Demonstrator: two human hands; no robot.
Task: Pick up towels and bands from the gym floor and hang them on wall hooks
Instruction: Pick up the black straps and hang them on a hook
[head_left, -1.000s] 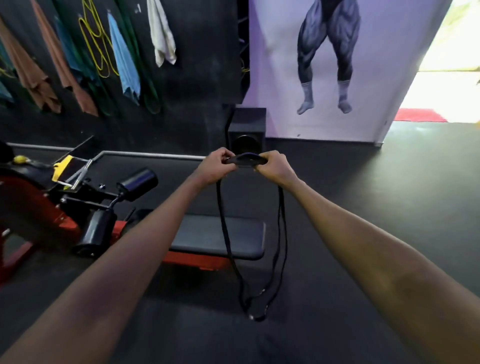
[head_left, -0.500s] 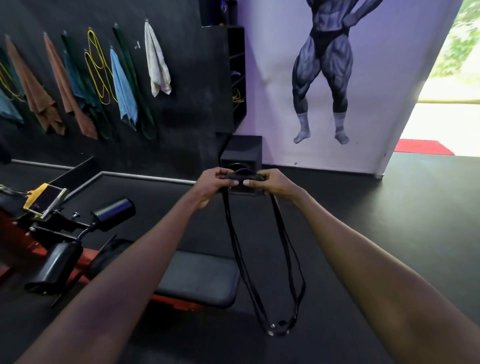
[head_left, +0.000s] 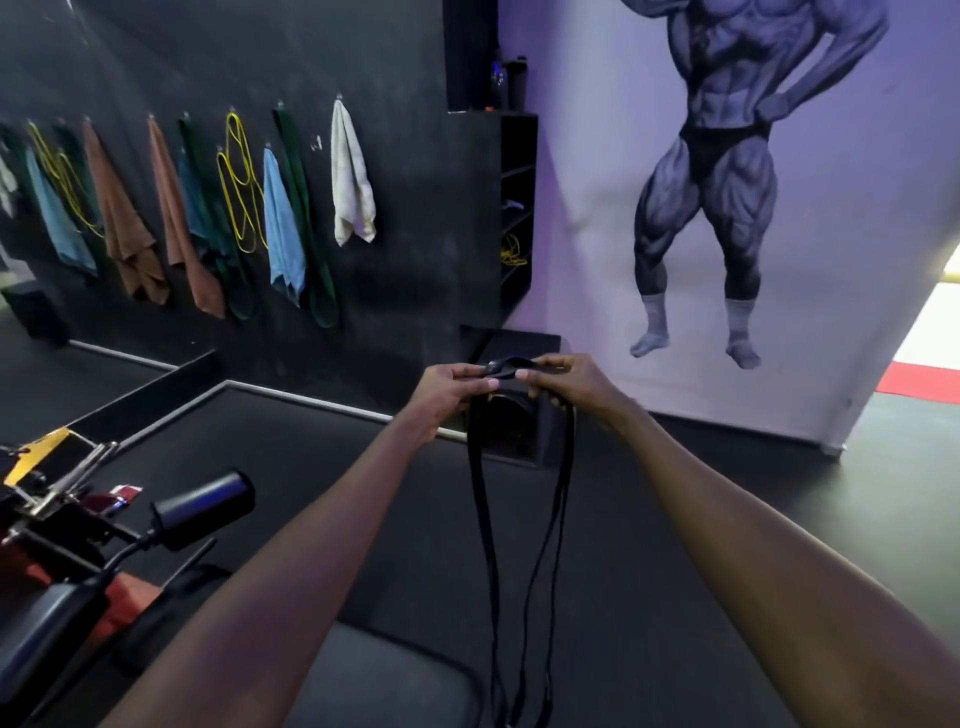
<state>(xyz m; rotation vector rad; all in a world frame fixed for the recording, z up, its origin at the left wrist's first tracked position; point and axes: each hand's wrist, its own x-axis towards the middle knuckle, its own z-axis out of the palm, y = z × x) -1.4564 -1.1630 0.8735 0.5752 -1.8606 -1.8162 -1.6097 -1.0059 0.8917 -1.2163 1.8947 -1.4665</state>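
Both left hand (head_left: 445, 392) and right hand (head_left: 570, 383) pinch a black band (head_left: 477, 483); shelf (head_left: 519, 136) holds yellow band (head_left: 513, 255)

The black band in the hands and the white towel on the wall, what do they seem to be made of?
The black band looks like rubber or latex, matte with a faint sheen: it hangs in thin, flat, limp loops. The white towel looks like soft woven cloth, probably cotton terry, matte: it drapes in soft, uneven folds. Sight alone cannot confirm either.

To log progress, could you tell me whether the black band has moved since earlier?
Yes: the black band rose, from the speaker box's lower edge to its upper part.
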